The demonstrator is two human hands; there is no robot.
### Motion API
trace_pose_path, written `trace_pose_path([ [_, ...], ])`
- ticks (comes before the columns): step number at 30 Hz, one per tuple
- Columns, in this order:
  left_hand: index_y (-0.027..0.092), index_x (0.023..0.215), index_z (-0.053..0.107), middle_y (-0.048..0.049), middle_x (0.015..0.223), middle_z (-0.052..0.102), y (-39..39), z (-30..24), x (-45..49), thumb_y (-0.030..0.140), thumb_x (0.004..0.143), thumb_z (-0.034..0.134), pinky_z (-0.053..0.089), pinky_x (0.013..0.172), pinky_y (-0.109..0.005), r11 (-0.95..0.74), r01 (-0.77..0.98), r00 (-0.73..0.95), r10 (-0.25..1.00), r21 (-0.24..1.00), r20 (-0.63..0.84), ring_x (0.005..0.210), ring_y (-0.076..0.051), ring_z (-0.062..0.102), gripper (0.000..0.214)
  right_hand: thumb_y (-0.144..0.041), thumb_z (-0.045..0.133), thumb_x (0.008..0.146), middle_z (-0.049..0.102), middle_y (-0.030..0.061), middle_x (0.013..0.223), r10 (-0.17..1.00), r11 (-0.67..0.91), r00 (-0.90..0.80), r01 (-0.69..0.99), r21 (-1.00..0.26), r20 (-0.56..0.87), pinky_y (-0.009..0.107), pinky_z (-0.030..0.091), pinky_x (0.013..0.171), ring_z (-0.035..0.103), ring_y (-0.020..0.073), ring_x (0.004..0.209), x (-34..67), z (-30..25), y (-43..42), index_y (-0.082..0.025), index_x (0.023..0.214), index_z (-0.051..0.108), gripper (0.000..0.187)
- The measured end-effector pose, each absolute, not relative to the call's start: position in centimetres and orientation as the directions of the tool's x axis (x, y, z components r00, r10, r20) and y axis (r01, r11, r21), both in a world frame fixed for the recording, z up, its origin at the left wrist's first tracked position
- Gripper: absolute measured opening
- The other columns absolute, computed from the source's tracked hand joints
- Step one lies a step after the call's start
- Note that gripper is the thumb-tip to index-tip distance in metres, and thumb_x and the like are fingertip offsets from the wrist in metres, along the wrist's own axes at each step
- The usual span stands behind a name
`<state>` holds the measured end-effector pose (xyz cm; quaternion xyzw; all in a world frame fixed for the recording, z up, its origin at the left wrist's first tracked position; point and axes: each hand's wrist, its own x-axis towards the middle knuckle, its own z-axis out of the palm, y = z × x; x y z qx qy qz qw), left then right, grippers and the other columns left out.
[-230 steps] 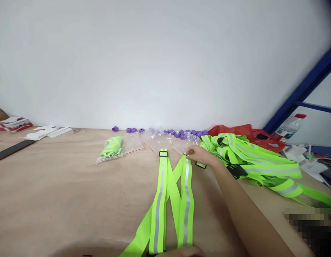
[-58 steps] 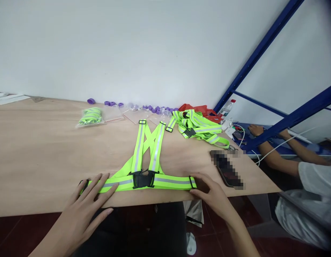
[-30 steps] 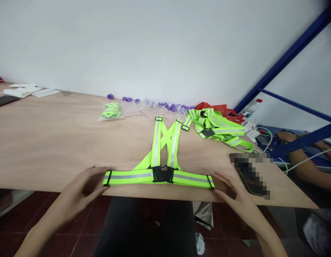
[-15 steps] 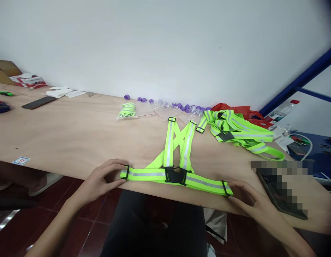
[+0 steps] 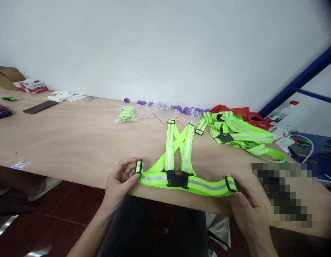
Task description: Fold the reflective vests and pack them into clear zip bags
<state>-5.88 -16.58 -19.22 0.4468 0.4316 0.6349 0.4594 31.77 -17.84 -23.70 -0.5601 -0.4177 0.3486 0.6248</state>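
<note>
A neon-yellow reflective harness [image 5: 185, 153] lies on the wooden table, its two upright straps crossing behind and a black buckle [image 5: 177, 178] at the middle of its waist strap. My left hand [image 5: 122, 178] pinches the strap's left end beside a black slider [image 5: 138, 166], lifting it and bending it inward. At the opposite end, my right hand [image 5: 247, 196] grips the strap close to another black slider [image 5: 230, 184], which is also tilted up off the wood.
A heap of similar reflective straps [image 5: 235, 130] lies at right, before a red bag [image 5: 243, 112]. Behind the harness are a bagged folded strap [image 5: 127, 113], clear bags [image 5: 165, 113] and purple rolls [image 5: 181, 109]. A dark phone [image 5: 40, 107] lies left; a pixelated dark object [image 5: 286, 192] lies right.
My left hand has moved right and up, curling the strap's left end inward. My right hand has raised and turned the other end. The view has shifted slightly.
</note>
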Motion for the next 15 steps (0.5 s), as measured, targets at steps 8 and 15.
trace_pose_path([
  [8, 0.024, 0.109, 0.068, -0.0057, 0.122, 0.070, -16.8, -20.4, -5.2, 0.028, 0.078, 0.082, 0.050, 0.103, -0.035, -0.092, -0.290, -0.194, 0.980, 0.953, 0.036, 0.120, -0.024, 0.063, 0.034, -0.042, 0.076, 0.080, 0.074, 0.0088, 0.120, 0.959, 0.083, 0.279, -0.093, -0.992, 0.054, 0.038, 0.056, 0.097, 0.068, 0.0287, 0.114, 30.7, -23.0, -16.9, -0.027, 0.111, 0.077, 0.034],
  [15, 0.027, 0.114, 0.073, -0.0073, 0.134, 0.062, -17.1, -18.6, -8.9, 0.034, 0.090, 0.068, 0.046, 0.109, -0.043, -0.203, 0.312, 0.079, 0.979, 0.928, 0.187, 0.129, -0.028, 0.055, 0.025, -0.046, 0.079, 0.076, 0.076, 0.0083, 0.113, 0.953, 0.081, 0.300, -0.144, -0.986, 0.035, 0.038, 0.058, 0.096, 0.072, 0.0275, 0.106, 33.3, -22.7, -16.4, -0.027, 0.105, 0.079, 0.035],
])
